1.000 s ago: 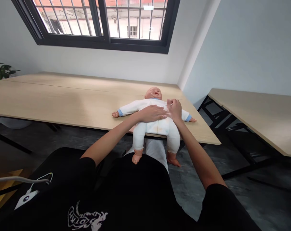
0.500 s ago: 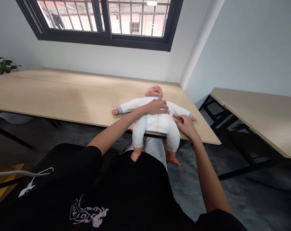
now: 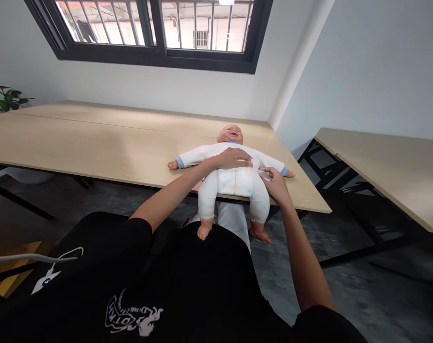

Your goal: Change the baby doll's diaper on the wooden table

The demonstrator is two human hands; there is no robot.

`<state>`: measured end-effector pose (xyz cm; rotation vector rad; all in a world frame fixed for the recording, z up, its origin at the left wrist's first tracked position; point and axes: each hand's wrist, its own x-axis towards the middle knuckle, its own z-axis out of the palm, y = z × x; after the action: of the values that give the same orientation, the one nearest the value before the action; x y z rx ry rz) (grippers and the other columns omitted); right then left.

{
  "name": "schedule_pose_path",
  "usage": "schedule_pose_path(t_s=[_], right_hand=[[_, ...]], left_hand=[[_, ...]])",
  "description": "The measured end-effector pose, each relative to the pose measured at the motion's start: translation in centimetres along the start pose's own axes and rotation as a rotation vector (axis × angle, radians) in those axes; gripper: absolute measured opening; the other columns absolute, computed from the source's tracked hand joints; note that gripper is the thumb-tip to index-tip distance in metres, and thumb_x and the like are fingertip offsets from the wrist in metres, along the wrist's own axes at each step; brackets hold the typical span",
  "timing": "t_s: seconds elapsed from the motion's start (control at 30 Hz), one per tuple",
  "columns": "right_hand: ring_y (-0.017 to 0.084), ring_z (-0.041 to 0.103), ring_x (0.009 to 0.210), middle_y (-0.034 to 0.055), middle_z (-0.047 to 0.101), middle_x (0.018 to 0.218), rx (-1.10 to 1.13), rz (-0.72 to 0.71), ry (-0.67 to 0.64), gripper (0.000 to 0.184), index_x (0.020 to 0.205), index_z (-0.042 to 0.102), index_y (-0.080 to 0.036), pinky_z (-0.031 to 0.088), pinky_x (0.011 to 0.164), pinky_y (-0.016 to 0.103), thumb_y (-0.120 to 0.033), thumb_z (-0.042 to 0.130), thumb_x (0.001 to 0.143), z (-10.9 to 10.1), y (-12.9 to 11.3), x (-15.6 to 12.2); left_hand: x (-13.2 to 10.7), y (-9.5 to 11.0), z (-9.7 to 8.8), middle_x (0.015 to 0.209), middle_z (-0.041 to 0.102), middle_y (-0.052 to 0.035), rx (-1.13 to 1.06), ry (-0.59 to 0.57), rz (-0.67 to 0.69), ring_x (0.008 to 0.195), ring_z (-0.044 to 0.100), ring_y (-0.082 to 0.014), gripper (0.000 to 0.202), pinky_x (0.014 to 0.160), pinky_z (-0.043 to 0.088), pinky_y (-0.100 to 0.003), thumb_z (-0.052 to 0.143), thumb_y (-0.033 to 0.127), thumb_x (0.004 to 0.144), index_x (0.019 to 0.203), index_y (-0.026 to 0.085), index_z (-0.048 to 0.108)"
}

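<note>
A baby doll (image 3: 231, 135) in a white suit with blue cuffs lies on its back, its legs hanging over the table edge. A white diaper (image 3: 235, 182) with a faint coloured print covers its front between the legs. My left hand (image 3: 234, 158) lies across the belly at the diaper's upper edge, fingers stretched out and loosely bent. Beside the hip on the right side, my right hand (image 3: 275, 185) pinches a whitish side tab of the diaper (image 3: 264, 176) between thumb and fingers. The diaper's back part is hidden under the doll.
The doll lies near the right end of a long wooden table (image 3: 95, 143). Another table (image 3: 388, 166) stands to the right, across a gap. Behind are a wall and a barred window (image 3: 159, 57). A plant (image 3: 9, 97) is at far left; a cable (image 3: 26, 257) runs at lower left.
My right hand has moved slightly up and inward toward the hip, and a whitish tab now shows in its fingers. My left hand has stayed on the belly, its fingers lying flatter.
</note>
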<state>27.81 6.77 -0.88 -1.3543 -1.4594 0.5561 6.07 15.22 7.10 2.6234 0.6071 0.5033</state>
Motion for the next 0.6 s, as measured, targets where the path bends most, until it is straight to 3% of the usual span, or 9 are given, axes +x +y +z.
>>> schedule_pose_path(t_s=[0.1, 0.2, 0.33, 0.47, 0.6], right_hand=[[0.023, 0.065, 0.084, 0.0069, 0.067, 0.088, 0.099, 0.104, 0.053, 0.053, 0.097, 0.063, -0.017, 0.055, 0.094, 0.047, -0.052, 0.078, 0.060, -1.8, 0.8, -0.3], [0.020, 0.067, 0.085, 0.0055, 0.069, 0.086, 0.233, 0.174, 0.066, 0.057, 0.099, 0.066, -0.018, 0.057, 0.093, 0.039, -0.048, 0.086, 0.055, -3.9, 1.1, -1.0], [0.018, 0.069, 0.087, 0.0063, 0.072, 0.089, 0.323, 0.299, 0.066, 0.059, 0.097, 0.070, -0.018, 0.060, 0.085, 0.028, -0.043, 0.092, 0.049, -5.6, 0.7, -1.5], [0.018, 0.069, 0.090, 0.0058, 0.071, 0.096, 0.394, 0.247, 0.056, 0.057, 0.097, 0.070, -0.020, 0.061, 0.078, 0.026, -0.041, 0.092, 0.049, -5.9, -1.8, -0.3], [0.020, 0.068, 0.091, 0.0077, 0.070, 0.104, 0.265, 0.116, -0.036, 0.061, 0.105, 0.068, -0.019, 0.060, 0.075, 0.029, -0.039, 0.089, 0.051, -4.2, -6.2, 2.4]], left_hand=[[0.5, -0.1, 0.0, 0.108, 0.073, -0.0023, -0.008, -0.001, -0.049, 0.106, 0.062, -0.0199, 0.040, 0.098, 0.037, -0.031, 0.048, 0.050, 0.093, 0.097, 0.020, 0.074], [1.1, 0.3, -0.1, 0.090, 0.071, -0.0011, 0.003, 0.013, -0.111, 0.095, 0.062, -0.0206, 0.038, 0.098, 0.035, -0.036, 0.055, 0.052, 0.088, 0.083, 0.018, 0.072], [1.3, 1.1, -0.1, 0.092, 0.072, -0.0009, -0.053, 0.064, -0.170, 0.097, 0.062, -0.0220, 0.026, 0.100, 0.035, -0.039, 0.067, 0.043, 0.079, 0.080, 0.018, 0.074], [1.3, 1.2, -0.1, 0.100, 0.076, -0.0015, -0.103, 0.067, -0.169, 0.103, 0.063, -0.0232, 0.021, 0.102, 0.035, -0.039, 0.071, 0.039, 0.077, 0.083, 0.019, 0.077], [1.4, 0.7, 0.0, 0.098, 0.076, -0.0008, -0.090, 0.082, -0.190, 0.104, 0.064, -0.0234, 0.025, 0.104, 0.034, -0.039, 0.069, 0.043, 0.079, 0.084, 0.020, 0.078]])
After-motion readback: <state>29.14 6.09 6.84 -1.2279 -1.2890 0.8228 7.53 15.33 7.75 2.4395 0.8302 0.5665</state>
